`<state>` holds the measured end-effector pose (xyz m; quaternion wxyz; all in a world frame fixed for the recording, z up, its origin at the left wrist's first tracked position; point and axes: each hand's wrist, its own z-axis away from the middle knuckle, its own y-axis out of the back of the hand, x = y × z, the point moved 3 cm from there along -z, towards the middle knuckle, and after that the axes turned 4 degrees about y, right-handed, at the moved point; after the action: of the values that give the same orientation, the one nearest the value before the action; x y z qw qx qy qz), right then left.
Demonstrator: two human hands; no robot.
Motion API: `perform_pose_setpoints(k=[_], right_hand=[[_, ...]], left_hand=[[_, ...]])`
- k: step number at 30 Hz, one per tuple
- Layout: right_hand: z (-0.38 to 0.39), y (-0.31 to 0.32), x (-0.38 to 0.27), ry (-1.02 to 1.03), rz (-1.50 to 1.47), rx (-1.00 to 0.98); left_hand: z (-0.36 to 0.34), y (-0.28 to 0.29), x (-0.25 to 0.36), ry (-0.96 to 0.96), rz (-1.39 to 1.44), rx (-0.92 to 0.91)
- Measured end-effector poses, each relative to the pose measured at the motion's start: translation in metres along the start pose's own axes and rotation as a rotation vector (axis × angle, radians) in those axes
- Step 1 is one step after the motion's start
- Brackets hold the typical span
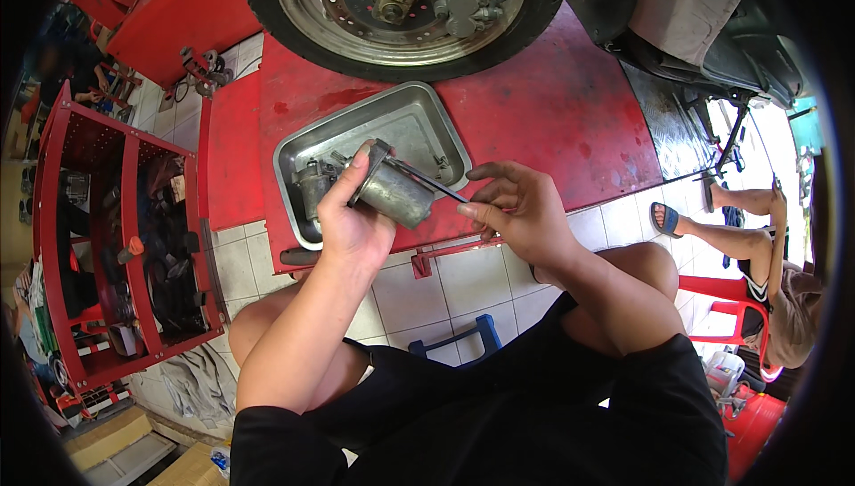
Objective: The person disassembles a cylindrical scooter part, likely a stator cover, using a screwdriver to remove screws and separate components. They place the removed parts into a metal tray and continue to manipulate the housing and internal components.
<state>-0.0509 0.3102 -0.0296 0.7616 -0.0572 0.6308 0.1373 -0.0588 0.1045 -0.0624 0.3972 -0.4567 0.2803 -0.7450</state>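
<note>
My left hand [354, 210] is closed round a grey metal cylindrical housing [398, 195] with a flanged end, held tilted above the metal tray. Between the thumb and fingers of my right hand [517, 206] is a thin dark rod [436, 185], reaching from the right to the flange. Its tip meets the housing near the flange; whether it goes into a hole I cannot tell. The rectangular metal tray [419, 99] stands on a red platform [552, 125]. Another metal part [313, 185] lies in it, partly hidden behind my left hand, and small pieces [441, 166] lie at its right side.
A motorcycle wheel [401, 63] with a brake disc stands on the platform beyond the tray. At left is a red tool cart [134, 246]. A dark handle [300, 256] lies by the tray's near edge. At right sits a person [757, 246] in sandals. Below is a blue stool [459, 336].
</note>
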Motion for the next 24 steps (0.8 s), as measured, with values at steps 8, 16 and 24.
perform_pose_setpoints(k=[8, 16, 24], right_hand=[[-0.002, 0.004, 0.004, 0.16, 0.246, -0.045], [-0.003, 0.001, 0.002, 0.037, 0.026, -0.002], [-0.003, -0.001, 0.0, 0.055, 0.04, 0.045]], left_hand=[[0.001, -0.001, 0.0, -0.003, -0.017, -0.015], [0.002, -0.002, 0.0, 0.01, -0.003, -0.001], [0.002, -0.001, 0.001, 0.006, -0.004, -0.028]])
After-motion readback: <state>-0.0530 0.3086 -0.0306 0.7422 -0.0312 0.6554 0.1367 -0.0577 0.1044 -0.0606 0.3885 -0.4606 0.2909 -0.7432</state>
